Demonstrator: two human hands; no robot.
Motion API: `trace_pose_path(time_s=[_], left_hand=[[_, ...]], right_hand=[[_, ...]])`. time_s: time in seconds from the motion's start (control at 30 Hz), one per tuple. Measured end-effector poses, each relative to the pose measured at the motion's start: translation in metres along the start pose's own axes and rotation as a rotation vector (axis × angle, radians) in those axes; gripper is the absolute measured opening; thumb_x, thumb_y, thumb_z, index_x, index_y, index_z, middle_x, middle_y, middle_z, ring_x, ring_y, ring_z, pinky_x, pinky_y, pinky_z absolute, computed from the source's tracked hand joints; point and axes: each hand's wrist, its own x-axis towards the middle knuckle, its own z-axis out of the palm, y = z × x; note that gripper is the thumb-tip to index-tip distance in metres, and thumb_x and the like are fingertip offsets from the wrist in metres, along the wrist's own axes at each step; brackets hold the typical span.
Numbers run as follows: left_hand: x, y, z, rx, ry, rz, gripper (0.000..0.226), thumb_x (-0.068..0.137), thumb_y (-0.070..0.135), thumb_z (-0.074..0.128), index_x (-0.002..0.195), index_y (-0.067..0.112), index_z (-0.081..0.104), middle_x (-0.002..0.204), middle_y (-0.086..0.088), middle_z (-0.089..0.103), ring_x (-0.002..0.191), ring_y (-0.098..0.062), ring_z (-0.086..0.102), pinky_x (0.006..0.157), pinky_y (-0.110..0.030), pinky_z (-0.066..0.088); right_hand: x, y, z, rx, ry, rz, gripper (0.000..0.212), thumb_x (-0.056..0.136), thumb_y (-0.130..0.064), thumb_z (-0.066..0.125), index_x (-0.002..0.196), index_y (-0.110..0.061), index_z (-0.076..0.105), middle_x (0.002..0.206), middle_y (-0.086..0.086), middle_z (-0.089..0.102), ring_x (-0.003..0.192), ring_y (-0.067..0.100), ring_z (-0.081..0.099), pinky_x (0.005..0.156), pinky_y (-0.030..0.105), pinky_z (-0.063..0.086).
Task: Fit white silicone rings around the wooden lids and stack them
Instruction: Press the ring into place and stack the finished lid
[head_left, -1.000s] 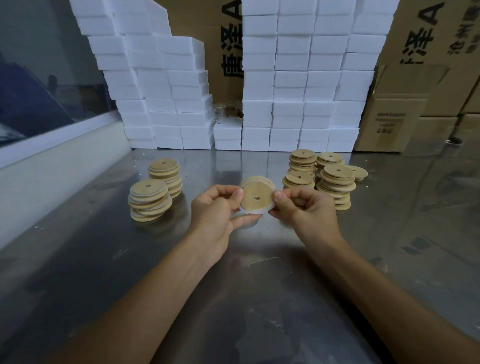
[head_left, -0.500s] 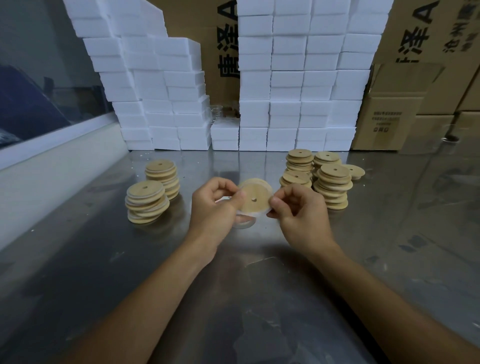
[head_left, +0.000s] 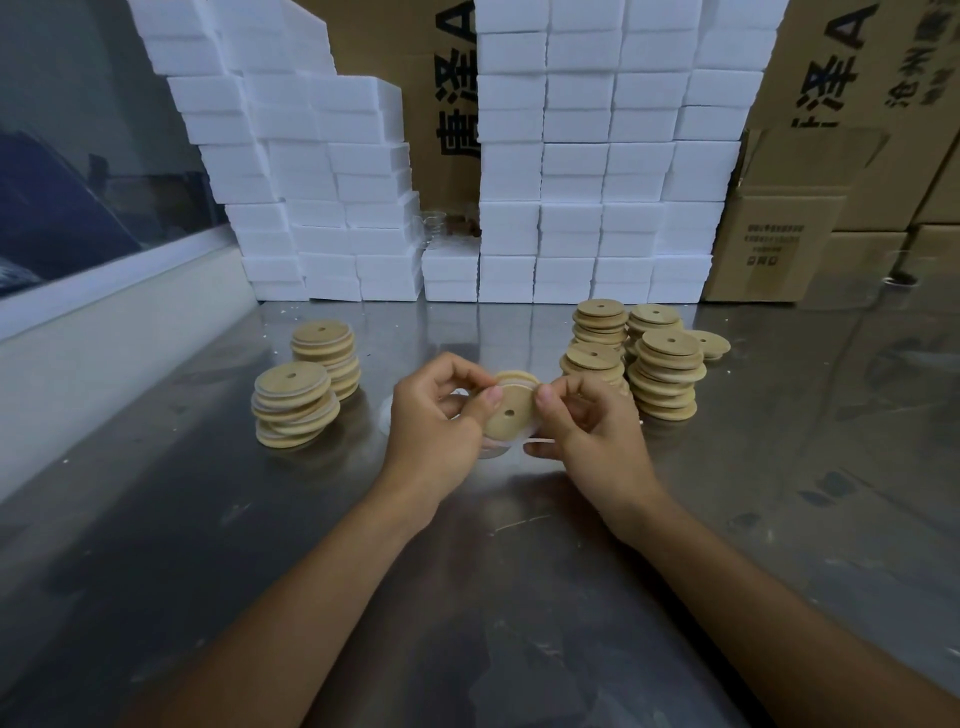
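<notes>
Lid: I hold one wooden lid above the table, tilted, its centre hole facing me.
Ring: white silicone ring lies along the lid's edge; how much is seated, I cannot tell.
Left hand: my left hand pinches the lid's left rim, thumb on its face.
Right hand: my right hand pinches the lid's right rim and the ring.
Left of lid: two lid stacks.
Right of lid: several lid stacks.
Behind lid: white foam blocks, cardboard boxes.
</notes>
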Motion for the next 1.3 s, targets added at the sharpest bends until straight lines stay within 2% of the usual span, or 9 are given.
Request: trace_pose_path(time_s=[0.13, 0.2, 0.33, 0.57, 0.77, 0.87, 0.97, 1.17, 1.3], left_hand=[[-0.002, 0.004, 0.001, -0.096, 0.003, -0.098, 0.015, 0.085, -0.001, 0.070, 0.077, 0.011, 0.063, 0.082, -0.006, 0.070, 0.076, -0.023, 0.072, 0.058, -0.043, 0.061], [-0.003, 0.007, 0.001, -0.138, 0.023, -0.147, 0.014, 0.086, 0.001, 0.070, 0.077, 0.009, 0.063, 0.087, -0.011, 0.069, 0.079, -0.027, 0.072, 0.059, -0.044, 0.061], [-0.004, 0.011, 0.003, -0.250, 0.023, -0.255, 0.010, 0.088, 0.002, 0.067, 0.080, 0.005, 0.061, 0.098, -0.020, 0.068, 0.076, -0.024, 0.073, 0.061, -0.047, 0.061], [-0.005, 0.010, 0.003, -0.378, 0.068, -0.333, 0.010, 0.090, -0.001, 0.063, 0.082, 0.004, 0.058, 0.101, -0.023, 0.066, 0.092, -0.032, 0.069, 0.067, -0.052, 0.060], [-0.006, 0.010, 0.010, -0.605, 0.027, -0.460, 0.010, 0.089, -0.006, 0.062, 0.081, 0.000, 0.058, 0.109, -0.029, 0.066, 0.103, -0.042, 0.066, 0.072, -0.061, 0.057], [-0.004, 0.009, 0.010, -0.671, 0.044, -0.487, 0.011, 0.089, -0.007, 0.060, 0.081, 0.000, 0.058, 0.104, -0.027, 0.068, 0.099, -0.041, 0.068, 0.067, -0.058, 0.058], [-0.001, 0.010, 0.007, -0.724, 0.071, -0.487, 0.009, 0.091, -0.006, 0.058, 0.084, 0.000, 0.057, 0.098, -0.025, 0.069, 0.089, -0.035, 0.071, 0.059, -0.049, 0.058], [-0.003, 0.009, 0.008, -0.695, 0.019, -0.485, 0.011, 0.090, -0.007, 0.058, 0.084, 0.002, 0.054, 0.110, -0.028, 0.064, 0.103, -0.041, 0.066, 0.064, -0.051, 0.059], [-0.002, 0.007, 0.002, -0.253, 0.032, -0.294, 0.012, 0.087, -0.002, 0.067, 0.082, 0.006, 0.060, 0.098, -0.019, 0.070, 0.089, -0.031, 0.072, 0.061, -0.040, 0.061]], right_hand=[[0.003, -0.004, -0.003, 0.127, 0.040, 0.069, 0.011, 0.092, -0.007, 0.064, 0.081, -0.002, 0.064, 0.070, 0.009, 0.072, 0.068, 0.018, 0.069, 0.063, 0.027, 0.060], [0.004, -0.005, -0.004, 0.131, 0.059, 0.069, 0.012, 0.090, -0.006, 0.065, 0.078, -0.004, 0.066, 0.067, 0.008, 0.072, 0.066, 0.018, 0.069, 0.061, 0.027, 0.059], [0.004, -0.007, -0.006, 0.145, 0.052, 0.046, 0.010, 0.089, -0.007, 0.067, 0.079, -0.005, 0.068, 0.068, 0.009, 0.073, 0.064, 0.016, 0.069, 0.058, 0.021, 0.055], [0.002, -0.003, -0.008, 0.159, -0.016, 0.109, 0.010, 0.090, -0.009, 0.065, 0.089, 0.001, 0.069, 0.080, 0.011, 0.075, 0.075, 0.016, 0.072, 0.067, 0.023, 0.058], [0.005, -0.007, -0.008, 0.286, 0.074, 0.167, 0.012, 0.091, -0.003, 0.063, 0.092, 0.008, 0.068, 0.077, 0.014, 0.074, 0.068, 0.016, 0.071, 0.060, 0.019, 0.055], [0.004, -0.006, -0.005, 0.304, 0.101, 0.165, 0.017, 0.090, -0.007, 0.066, 0.096, 0.008, 0.069, 0.084, 0.017, 0.075, 0.076, 0.019, 0.074, 0.065, 0.022, 0.057], [0.002, -0.006, -0.003, 0.268, 0.019, 0.183, 0.016, 0.089, -0.013, 0.067, 0.093, 0.003, 0.070, 0.085, 0.014, 0.076, 0.079, 0.020, 0.074, 0.069, 0.026, 0.060], [0.003, -0.001, -0.006, 0.148, 0.046, 0.099, 0.008, 0.091, -0.001, 0.063, 0.083, 0.002, 0.065, 0.070, 0.010, 0.069, 0.064, 0.012, 0.066, 0.063, 0.020, 0.056], [0.007, 0.000, -0.010, -0.120, 0.077, -0.066, 0.012, 0.090, 0.004, 0.064, 0.079, -0.001, 0.064, 0.069, 0.008, 0.068, 0.058, 0.008, 0.064, 0.058, 0.019, 0.054]])
